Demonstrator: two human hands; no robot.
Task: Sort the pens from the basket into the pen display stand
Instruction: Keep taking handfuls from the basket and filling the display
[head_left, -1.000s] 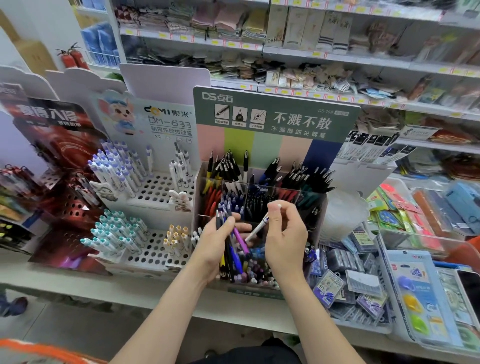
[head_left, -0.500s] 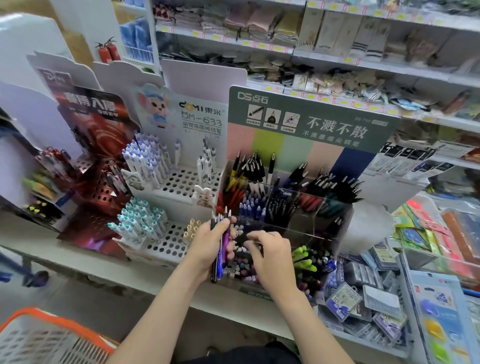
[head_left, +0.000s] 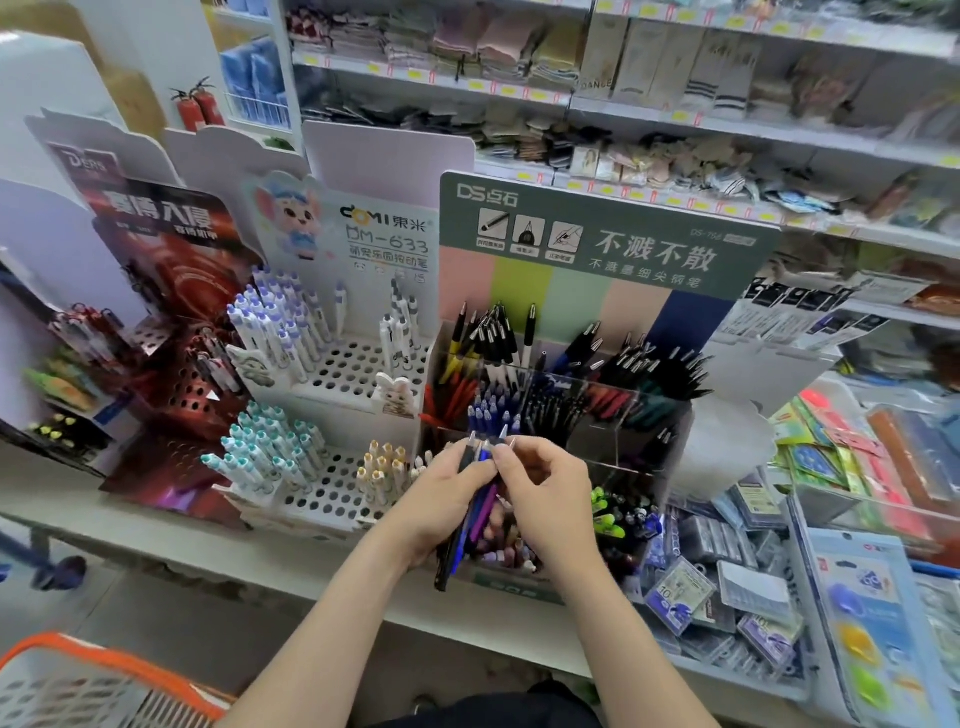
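My left hand grips a bundle of pens, black, blue and purple, held upright in front of the pen display stand. My right hand pinches the top of one pen in that bundle. The stand has clear compartments holding red, blue, black and green pens. An orange-rimmed white basket shows at the lower left corner; its contents are hidden from me.
A white perforated stand with white and teal pens is left of the display. A red display stands further left. Packaged stationery fills bins at the right. Shelves of socks rise behind.
My right hand left the front compartment and came up to the bundle in my left hand. The view tilted down and left, bringing the basket into sight.
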